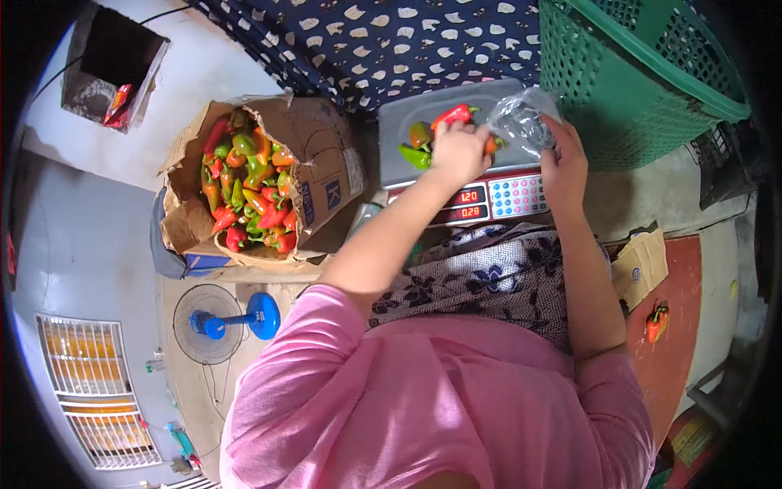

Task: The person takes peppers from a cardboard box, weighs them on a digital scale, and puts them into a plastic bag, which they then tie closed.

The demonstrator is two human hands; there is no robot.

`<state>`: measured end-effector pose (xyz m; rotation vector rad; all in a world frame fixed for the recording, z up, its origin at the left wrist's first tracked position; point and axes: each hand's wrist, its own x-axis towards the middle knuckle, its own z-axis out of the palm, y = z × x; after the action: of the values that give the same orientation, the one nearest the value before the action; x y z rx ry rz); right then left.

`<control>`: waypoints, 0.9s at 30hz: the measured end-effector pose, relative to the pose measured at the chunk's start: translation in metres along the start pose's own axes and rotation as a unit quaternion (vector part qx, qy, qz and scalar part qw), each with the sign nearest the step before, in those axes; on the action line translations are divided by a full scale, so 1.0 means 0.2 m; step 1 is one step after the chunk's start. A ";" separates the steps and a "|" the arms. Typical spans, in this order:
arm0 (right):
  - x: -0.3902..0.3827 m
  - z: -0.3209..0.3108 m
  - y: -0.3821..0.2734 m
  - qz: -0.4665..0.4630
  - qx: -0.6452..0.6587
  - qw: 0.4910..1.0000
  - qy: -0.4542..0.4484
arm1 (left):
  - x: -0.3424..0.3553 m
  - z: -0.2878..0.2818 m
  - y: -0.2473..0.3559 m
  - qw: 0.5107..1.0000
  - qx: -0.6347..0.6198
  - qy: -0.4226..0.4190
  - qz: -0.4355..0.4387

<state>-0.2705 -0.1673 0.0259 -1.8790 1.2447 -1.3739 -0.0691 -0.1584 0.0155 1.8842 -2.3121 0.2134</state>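
Note:
My left hand is closed over the middle of the scale's grey platform, among a red pepper, an olive-orange pepper, a green pepper and an orange pepper. The fingertips are hidden, so what they grip is unclear. My right hand grips a clear plastic bag at the platform's right side. Below the platform, the scale's panel shows lit red displays and keypad buttons. A torn cardboard box full of red, orange and green peppers stands to the left.
A green perforated basket rises at the right, beside patterned dark-blue cloth. A blue fan stands on the floor at lower left. Brown paper and some orange peppers lie on the red board at right.

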 end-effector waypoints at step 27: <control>-0.29 0.23 -0.28 -0.181 0.014 0.975 -0.130 | -0.03 -0.03 0.14 0.432 -0.891 0.072 -0.119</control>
<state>-0.2110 -0.0954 0.0263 -2.2604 0.7778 -1.2531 -0.0948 -0.1456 0.0198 0.6599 -0.7165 -1.4039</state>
